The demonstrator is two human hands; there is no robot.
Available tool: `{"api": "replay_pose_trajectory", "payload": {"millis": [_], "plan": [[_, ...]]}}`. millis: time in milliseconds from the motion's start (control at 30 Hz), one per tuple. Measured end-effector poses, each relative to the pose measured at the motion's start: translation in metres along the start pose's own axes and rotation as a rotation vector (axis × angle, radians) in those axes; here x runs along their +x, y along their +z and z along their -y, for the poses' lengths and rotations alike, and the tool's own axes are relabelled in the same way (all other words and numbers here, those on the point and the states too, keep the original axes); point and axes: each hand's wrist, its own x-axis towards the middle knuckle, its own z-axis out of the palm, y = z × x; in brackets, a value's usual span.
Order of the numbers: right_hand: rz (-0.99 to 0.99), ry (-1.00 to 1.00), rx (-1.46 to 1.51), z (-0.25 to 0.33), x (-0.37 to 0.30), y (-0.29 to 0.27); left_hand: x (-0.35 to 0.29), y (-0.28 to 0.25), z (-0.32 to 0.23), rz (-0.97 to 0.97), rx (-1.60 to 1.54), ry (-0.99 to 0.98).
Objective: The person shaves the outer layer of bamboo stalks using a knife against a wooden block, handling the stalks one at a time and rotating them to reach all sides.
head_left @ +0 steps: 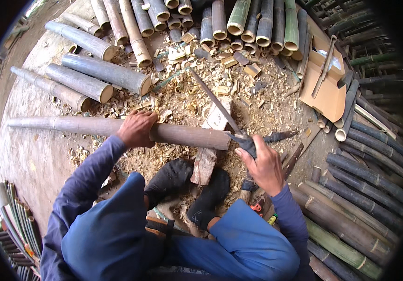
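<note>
Bare concrete floor, heavily littered with wood shavings at centre. Cut bamboo poles stacked at twelve o'clock; darker poles piled from three to five o'clock. Flattened cardboard box at two o'clock. Thin bamboo slats at eight o'clock. Daylight, even.

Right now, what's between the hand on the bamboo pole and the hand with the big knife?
In the head view, between the left hand and right hand runs the bamboo pole, resting on a wooden block; the knife rises beyond it.
</note>
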Motion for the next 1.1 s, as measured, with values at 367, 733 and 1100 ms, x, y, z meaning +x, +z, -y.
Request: {"api": "replay_pose_trajectory", "payload": {"millis": [367, 733, 1100], "plan": [[0.058, -0.015, -0.209, -0.021, 0.001, 0.010, 0.018, 0.009, -0.005, 0.062, 0.011, -0.044], [0.107, 0.013, -0.385, -0.031, -0.004, 0.022, 0.009, 0.024, -0.008, -0.072, -0.024, -0.074], [0.052, -0.025, -0.390, -0.071, -0.016, 0.031, 0.007, 0.027, -0.014, -0.081, -0.017, -0.035]]}}
